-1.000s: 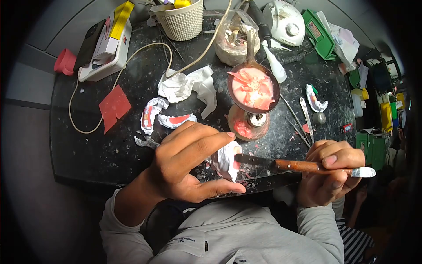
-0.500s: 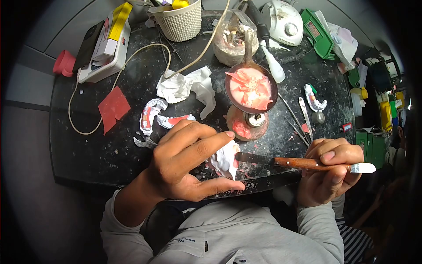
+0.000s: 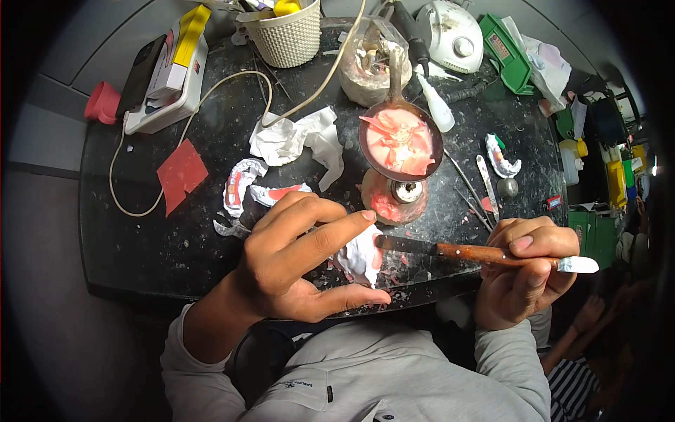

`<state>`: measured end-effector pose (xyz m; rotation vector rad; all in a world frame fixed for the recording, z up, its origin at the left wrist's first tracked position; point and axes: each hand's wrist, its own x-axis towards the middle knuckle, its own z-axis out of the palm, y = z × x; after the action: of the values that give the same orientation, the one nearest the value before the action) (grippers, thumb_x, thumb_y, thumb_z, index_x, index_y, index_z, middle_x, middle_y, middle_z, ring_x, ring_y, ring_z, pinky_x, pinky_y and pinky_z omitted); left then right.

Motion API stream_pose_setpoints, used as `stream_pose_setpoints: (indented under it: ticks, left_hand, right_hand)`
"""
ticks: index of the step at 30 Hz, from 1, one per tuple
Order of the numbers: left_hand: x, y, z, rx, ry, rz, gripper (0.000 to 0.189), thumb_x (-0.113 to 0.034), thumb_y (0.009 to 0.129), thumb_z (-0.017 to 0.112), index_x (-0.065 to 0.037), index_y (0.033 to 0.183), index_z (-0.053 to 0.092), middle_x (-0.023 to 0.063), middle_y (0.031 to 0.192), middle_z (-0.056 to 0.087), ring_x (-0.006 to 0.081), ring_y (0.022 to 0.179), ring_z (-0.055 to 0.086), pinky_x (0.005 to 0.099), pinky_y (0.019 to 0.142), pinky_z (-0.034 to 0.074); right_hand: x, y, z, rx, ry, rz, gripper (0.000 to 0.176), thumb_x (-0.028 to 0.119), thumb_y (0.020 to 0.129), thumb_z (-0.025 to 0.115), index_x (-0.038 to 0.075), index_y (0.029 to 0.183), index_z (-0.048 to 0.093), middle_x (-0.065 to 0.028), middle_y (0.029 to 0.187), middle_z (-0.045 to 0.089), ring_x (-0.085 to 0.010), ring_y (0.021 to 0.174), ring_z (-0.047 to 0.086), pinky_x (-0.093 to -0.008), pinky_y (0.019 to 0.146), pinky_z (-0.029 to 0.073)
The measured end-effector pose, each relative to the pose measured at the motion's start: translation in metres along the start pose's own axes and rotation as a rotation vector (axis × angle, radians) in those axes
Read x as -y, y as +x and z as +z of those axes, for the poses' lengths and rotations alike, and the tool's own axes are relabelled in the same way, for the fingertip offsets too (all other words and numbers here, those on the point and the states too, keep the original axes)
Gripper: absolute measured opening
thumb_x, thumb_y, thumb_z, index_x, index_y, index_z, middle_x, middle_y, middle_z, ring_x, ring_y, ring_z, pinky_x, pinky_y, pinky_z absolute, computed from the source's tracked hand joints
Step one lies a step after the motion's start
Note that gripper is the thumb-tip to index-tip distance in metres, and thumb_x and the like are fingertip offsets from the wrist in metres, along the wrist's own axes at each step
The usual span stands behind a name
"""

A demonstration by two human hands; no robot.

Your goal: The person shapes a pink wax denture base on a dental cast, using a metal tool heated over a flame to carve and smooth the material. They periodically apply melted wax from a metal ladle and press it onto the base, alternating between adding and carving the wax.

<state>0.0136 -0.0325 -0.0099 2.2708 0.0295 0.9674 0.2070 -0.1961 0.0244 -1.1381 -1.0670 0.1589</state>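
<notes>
You are pinching the plaster cast (image 3: 357, 254) in your left hand (image 3: 295, 260), just over the table's (image 3: 140, 232) front edge. Your right hand (image 3: 524, 271) is gripping the knife (image 3: 464, 251), its blade tip at the cast. Brace your wrists and shave lightly, away from your thumb.

Black table (image 3: 151, 246) (speckled): tissue (image 3: 295, 137), red sheet (image 3: 181, 169)

Dark speckled worktable (image 3: 162, 232), grey tiled floor (image 3: 49, 133), cluttered dim surroundings
</notes>
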Motion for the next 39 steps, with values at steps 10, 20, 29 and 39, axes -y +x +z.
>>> stream_pose_setpoints:
  ticks: [10, 20, 29, 39]
  left_hand:
    - [-0.002, 0.001, 0.001, -0.031, -0.084, -0.044, 0.066, -0.034, 0.066, 0.092, 0.010, 0.109, 0.068, 0.0151, 0.087, 0.065, 0.0249, 0.073, 0.064, 0.0324, 0.065, 0.052]
    - [-0.006, 0.002, -0.006, 0.001, -0.190, -0.100, 0.067, -0.035, 0.068, 0.091, 0.010, 0.110, 0.067, 0.0200, 0.098, 0.070, 0.0284, 0.082, 0.070, 0.0329, 0.072, 0.056]
    - [-0.003, 0.000, -0.006, -0.010, -0.299, -0.119, 0.068, -0.036, 0.070, 0.090, 0.011, 0.113, 0.064, 0.0212, 0.102, 0.071, 0.0280, 0.088, 0.071, 0.0325, 0.076, 0.057]
    - [-0.002, -0.010, -0.008, 0.067, -0.404, -0.231, 0.083, -0.045, 0.075, 0.087, 0.018, 0.118, 0.056, 0.0265, 0.111, 0.065, 0.0265, 0.097, 0.070, 0.0323, 0.084, 0.056]
  right_hand:
    - [0.003, -0.002, -0.009, 0.069, -0.022, 0.047, 0.047, 0.041, 0.091, 0.073, -0.004, 0.080, 0.062, -0.0124, 0.070, 0.061, -0.0189, 0.055, 0.061, -0.0301, 0.053, 0.052]
    - [-0.001, 0.001, -0.010, 0.082, 0.043, -0.018, 0.044, 0.042, 0.095, 0.067, 0.000, 0.095, 0.052, -0.0124, 0.069, 0.059, -0.0170, 0.051, 0.055, -0.0288, 0.044, 0.047]
    - [-0.003, 0.002, -0.011, 0.137, 0.063, -0.018, 0.043, 0.041, 0.096, 0.066, 0.000, 0.096, 0.053, -0.0129, 0.072, 0.057, -0.0173, 0.052, 0.056, -0.0303, 0.045, 0.049]
    - [-0.002, 0.004, -0.010, 0.165, 0.055, -0.012, 0.045, 0.043, 0.095, 0.065, 0.001, 0.096, 0.052, -0.0134, 0.074, 0.058, -0.0175, 0.052, 0.058, -0.0297, 0.045, 0.052]
